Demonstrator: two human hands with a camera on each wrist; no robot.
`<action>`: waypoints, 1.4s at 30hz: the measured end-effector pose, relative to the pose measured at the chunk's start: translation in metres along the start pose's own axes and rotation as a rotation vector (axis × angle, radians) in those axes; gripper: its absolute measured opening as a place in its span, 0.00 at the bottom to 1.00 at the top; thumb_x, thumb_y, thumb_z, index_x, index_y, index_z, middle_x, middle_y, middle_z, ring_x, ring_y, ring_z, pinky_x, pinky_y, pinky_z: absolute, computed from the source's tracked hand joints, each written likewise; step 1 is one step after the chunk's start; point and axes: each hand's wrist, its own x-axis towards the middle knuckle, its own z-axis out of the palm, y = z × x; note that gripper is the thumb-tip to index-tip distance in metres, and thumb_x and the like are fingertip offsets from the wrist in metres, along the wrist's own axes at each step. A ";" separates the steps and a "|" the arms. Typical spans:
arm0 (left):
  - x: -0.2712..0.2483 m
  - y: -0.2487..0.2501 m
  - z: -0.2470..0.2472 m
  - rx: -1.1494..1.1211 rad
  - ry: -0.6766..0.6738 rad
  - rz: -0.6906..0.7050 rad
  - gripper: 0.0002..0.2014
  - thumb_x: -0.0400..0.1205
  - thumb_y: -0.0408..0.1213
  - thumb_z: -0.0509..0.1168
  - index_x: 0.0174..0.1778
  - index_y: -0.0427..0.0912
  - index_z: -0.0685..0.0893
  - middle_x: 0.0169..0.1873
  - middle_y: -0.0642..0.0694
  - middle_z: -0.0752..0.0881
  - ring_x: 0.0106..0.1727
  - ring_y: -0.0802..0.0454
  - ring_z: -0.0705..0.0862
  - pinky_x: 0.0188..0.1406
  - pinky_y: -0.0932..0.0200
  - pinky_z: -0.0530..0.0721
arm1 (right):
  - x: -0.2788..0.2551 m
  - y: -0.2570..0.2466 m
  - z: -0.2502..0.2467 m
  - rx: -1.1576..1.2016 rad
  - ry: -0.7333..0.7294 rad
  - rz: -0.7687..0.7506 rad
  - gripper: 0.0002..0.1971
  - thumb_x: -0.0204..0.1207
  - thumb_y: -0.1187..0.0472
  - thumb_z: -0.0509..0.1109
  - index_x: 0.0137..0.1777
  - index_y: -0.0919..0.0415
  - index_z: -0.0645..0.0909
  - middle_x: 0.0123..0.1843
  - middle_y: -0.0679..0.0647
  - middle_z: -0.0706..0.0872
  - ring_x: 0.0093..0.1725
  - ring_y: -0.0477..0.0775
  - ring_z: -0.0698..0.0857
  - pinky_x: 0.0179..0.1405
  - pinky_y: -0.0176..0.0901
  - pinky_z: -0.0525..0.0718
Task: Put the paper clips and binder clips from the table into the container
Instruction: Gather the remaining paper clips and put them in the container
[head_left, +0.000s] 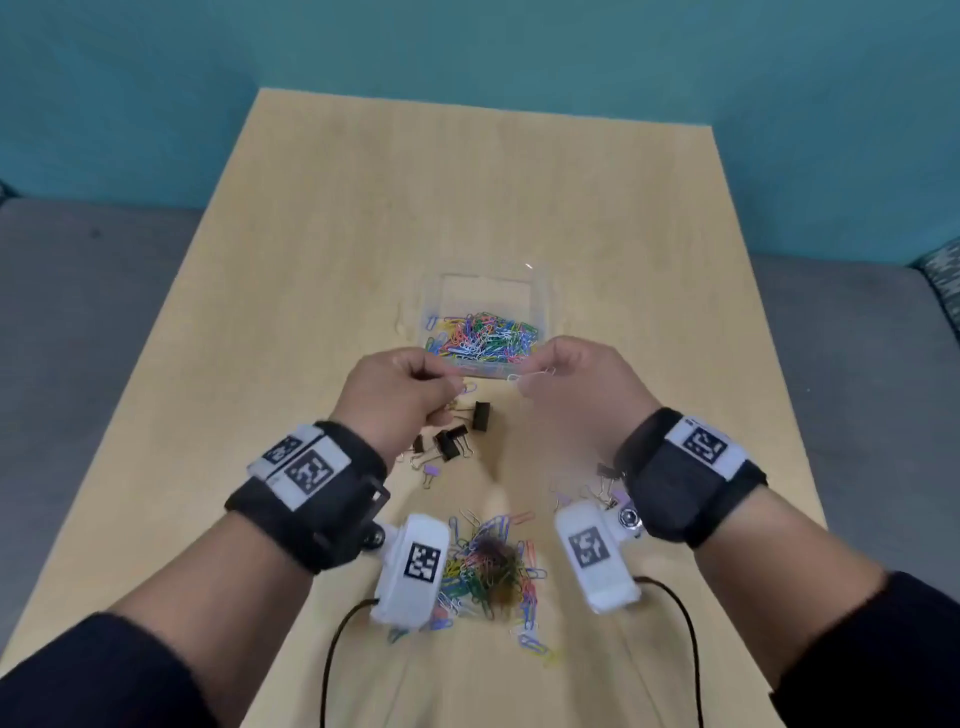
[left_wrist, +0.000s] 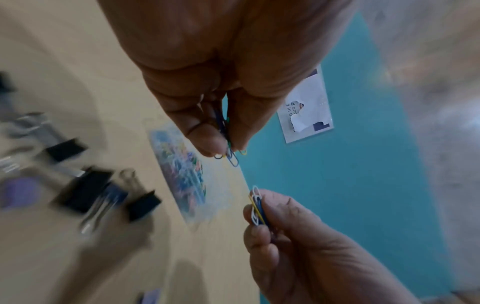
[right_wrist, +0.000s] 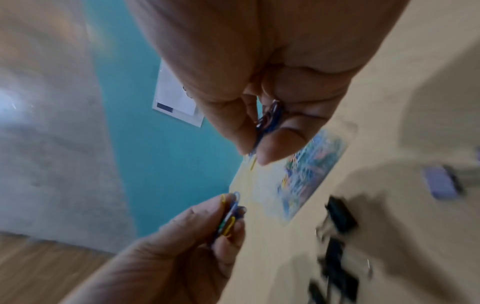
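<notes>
A clear plastic container (head_left: 540, 291) sits mid-table, its near half filled with coloured paper clips (head_left: 483, 340). My left hand (head_left: 410, 395) hovers just before its near edge and pinches a small bunch of paper clips (left_wrist: 228, 152). My right hand (head_left: 571, 379) hovers beside it and pinches another bunch of paper clips (right_wrist: 267, 121), white, yellow and blue. A loose pile of coloured paper clips (head_left: 488, 566) lies near the table's front, between my wrists. Black binder clips (head_left: 457, 431) lie under my left hand.
More binder clips, one lilac (head_left: 431, 473), lie scattered left of centre, others (head_left: 597, 488) under my right wrist. The wooden table (head_left: 363, 218) is bordered by grey floor and a teal wall. Camera cables (head_left: 332, 660) trail off the front edge.
</notes>
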 end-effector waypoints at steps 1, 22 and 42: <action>0.015 0.006 0.002 0.026 0.019 0.028 0.06 0.74 0.24 0.71 0.34 0.38 0.86 0.28 0.43 0.83 0.27 0.51 0.80 0.30 0.61 0.85 | 0.014 -0.004 -0.001 -0.033 0.035 -0.014 0.03 0.74 0.72 0.71 0.40 0.66 0.82 0.29 0.60 0.80 0.25 0.55 0.80 0.24 0.44 0.85; -0.089 -0.110 0.009 1.214 -0.438 0.332 0.34 0.80 0.49 0.59 0.81 0.45 0.56 0.81 0.45 0.57 0.80 0.43 0.54 0.79 0.49 0.59 | -0.092 0.104 0.040 -1.195 -0.399 -0.337 0.26 0.78 0.61 0.56 0.77 0.65 0.61 0.75 0.62 0.70 0.75 0.63 0.69 0.70 0.54 0.75; -0.108 -0.142 0.012 1.087 -0.179 0.323 0.38 0.73 0.41 0.72 0.78 0.51 0.63 0.73 0.47 0.66 0.68 0.45 0.63 0.66 0.53 0.72 | -0.127 0.128 0.059 -1.067 -0.154 -0.128 0.39 0.75 0.50 0.70 0.81 0.47 0.51 0.71 0.54 0.62 0.63 0.58 0.67 0.56 0.48 0.78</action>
